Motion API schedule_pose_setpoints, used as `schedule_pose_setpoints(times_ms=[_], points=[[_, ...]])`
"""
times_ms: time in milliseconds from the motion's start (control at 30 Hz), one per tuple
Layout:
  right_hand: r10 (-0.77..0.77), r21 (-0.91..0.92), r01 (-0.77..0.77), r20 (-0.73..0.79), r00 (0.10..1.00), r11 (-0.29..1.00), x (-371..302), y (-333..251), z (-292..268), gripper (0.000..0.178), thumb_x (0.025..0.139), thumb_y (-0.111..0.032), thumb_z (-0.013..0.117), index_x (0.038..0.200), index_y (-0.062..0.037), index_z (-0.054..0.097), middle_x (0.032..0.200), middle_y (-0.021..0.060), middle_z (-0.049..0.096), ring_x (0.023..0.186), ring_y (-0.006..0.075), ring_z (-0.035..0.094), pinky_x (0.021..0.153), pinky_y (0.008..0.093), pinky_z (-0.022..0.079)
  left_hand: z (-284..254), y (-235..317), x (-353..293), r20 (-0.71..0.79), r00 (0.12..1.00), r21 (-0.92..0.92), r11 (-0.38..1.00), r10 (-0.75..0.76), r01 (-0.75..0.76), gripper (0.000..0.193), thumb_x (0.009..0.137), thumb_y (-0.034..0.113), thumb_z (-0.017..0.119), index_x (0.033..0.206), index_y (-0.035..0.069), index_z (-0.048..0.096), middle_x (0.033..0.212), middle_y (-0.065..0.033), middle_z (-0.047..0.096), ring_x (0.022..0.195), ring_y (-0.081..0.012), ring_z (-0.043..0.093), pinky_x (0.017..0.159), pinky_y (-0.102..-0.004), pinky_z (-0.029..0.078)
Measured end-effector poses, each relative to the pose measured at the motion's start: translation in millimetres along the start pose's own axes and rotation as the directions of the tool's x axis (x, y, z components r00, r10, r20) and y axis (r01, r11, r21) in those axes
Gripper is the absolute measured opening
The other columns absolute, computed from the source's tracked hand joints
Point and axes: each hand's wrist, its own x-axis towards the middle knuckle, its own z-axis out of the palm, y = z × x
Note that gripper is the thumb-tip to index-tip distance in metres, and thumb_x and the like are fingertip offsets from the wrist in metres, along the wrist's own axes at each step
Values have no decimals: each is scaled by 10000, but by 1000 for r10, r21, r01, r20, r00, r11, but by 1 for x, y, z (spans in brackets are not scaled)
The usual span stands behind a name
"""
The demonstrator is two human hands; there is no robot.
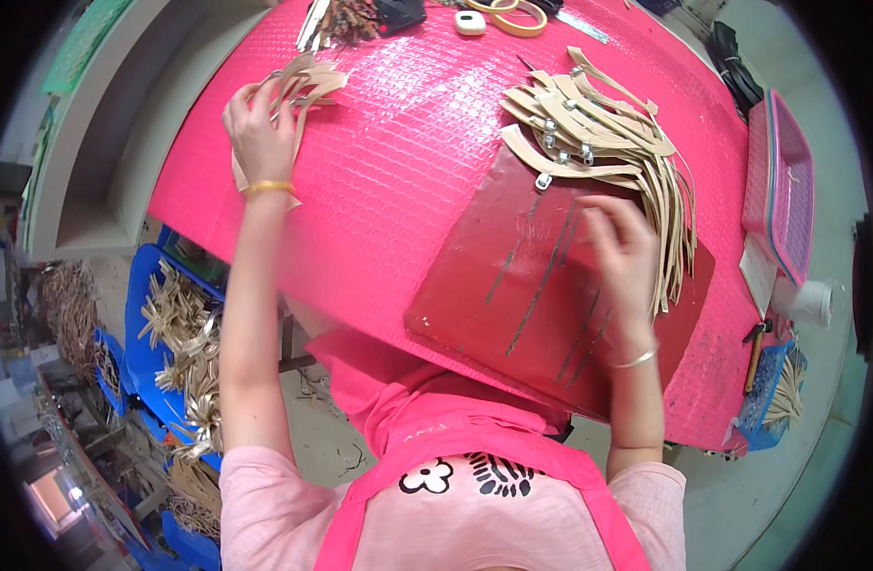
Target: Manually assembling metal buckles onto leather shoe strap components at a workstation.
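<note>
At the far left of the pink table, my left hand (263, 133) is closed on a bunch of beige straps (313, 86), their ends fanning out past my fingers. My right hand (624, 257) is over a dark red board (494, 257), a little blurred, its fingers bent and apart with nothing visible in them. Just beyond it lies a pile of beige straps with small silver buckles (589, 119). Their long ends hang over the board's right side. One buckled strap (570, 169) lies lowest, across the board's top edge.
Under everything is a shiny pink table cover (379, 190). Tape rolls (519, 19), a small white case (470, 23) and a dark bundle (398, 13) sit at the far edge. Pink baskets (779, 181) and a hammer (755, 352) are right; blue bins (146, 333) of straps stand lower left.
</note>
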Motion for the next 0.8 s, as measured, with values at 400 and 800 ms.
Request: schedule_pose_setpoints(times_ms=[400,800], points=[[18,-370,-78,-163,987,926,60,34,-85,182,746,-164,581,778,10,538,627,90,573,560,172,563,537,305,440,30,310,-24,903,261,24,-648,341,762,347,885,274,371,1028,-36,433,925,-164,563,855,-238,567,707,-330,487],[97,743,-440,457,884,505,-110,-28,-56,226,760,79,408,936,94,550,936,231,568,762,233,617,633,277,508,6,213,-23,879,311,-476,-691,-360,544,347,790,-34,479,1078,34,298,872,-206,557,773,-285,591,669,-355,512]])
